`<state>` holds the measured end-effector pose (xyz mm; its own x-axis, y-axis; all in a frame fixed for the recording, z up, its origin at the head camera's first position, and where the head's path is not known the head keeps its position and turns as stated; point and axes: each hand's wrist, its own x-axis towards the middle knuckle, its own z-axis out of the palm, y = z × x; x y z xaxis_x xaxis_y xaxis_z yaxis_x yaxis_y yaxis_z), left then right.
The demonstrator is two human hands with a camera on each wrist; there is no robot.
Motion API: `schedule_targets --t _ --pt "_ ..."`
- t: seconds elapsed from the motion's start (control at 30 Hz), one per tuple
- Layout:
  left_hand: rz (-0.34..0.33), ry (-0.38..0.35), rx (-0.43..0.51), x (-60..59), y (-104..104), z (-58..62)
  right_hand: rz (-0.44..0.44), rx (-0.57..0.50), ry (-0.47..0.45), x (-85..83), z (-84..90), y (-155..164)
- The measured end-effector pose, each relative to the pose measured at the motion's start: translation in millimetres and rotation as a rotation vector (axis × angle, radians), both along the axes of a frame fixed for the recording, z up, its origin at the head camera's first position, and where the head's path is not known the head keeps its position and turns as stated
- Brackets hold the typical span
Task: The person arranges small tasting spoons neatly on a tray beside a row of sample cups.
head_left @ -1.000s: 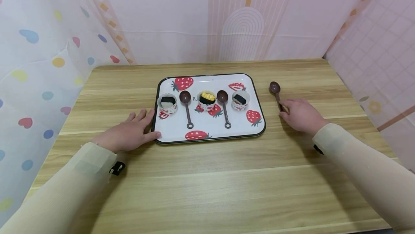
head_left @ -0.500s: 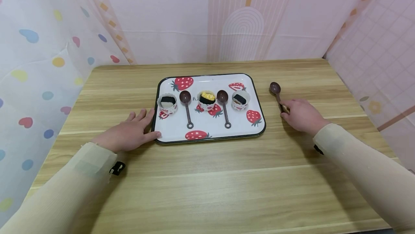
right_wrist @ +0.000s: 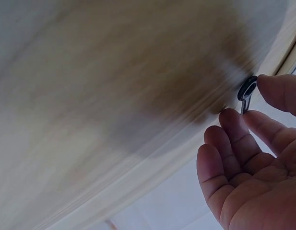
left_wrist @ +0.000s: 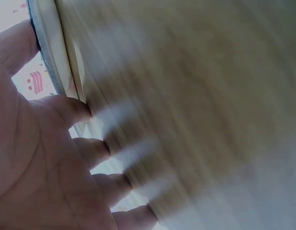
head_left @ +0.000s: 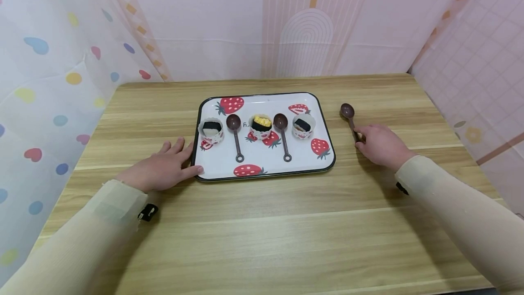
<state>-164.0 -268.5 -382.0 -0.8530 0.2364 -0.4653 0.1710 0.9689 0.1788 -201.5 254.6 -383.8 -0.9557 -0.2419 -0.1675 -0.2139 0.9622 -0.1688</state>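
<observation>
Where the wooden table (head_left: 262,222) lies bare to the right of the tray (head_left: 327,158), one brown spoon (head_left: 349,114) is recorded, bowl pointing away, handle running back under the fingers of the right hand (head_left: 380,146). By the right wrist view, the ringed handle end (right_wrist: 246,89) is met by thumb and forefinger tip; whether it is truly pinched or merely touched cannot be told, the remaining fingers being loosely curled. A slip is judged likely if the thin handle is taken only at its tip, since the bowl end would then swing or drop. The left hand (head_left: 161,167) is laid flat, fingers straight, thumb against the tray's near-left rim; a push there could slide the tray. Listed on the tray: three paper cups, left (head_left: 211,131), middle (head_left: 261,126) and right (head_left: 304,126), and two further spoons, one (head_left: 236,137) between left and middle, one (head_left: 283,135) between middle and right. A spoon carried low over the rim could knock the right cup, which stands nearest.
</observation>
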Motion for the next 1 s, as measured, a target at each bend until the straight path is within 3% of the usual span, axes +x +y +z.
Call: schedule_targets --t 0.3,1.0 --pt "0.001 0.004 0.006 -0.7 1.0 0.0 0.019 -0.061 0.039 -0.8 -0.6 -0.9" --pt "-0.013 0.008 0.012 -1.2 -1.0 -0.3 -0.109 -0.083 -0.066 -4.7 3.0 2.1"
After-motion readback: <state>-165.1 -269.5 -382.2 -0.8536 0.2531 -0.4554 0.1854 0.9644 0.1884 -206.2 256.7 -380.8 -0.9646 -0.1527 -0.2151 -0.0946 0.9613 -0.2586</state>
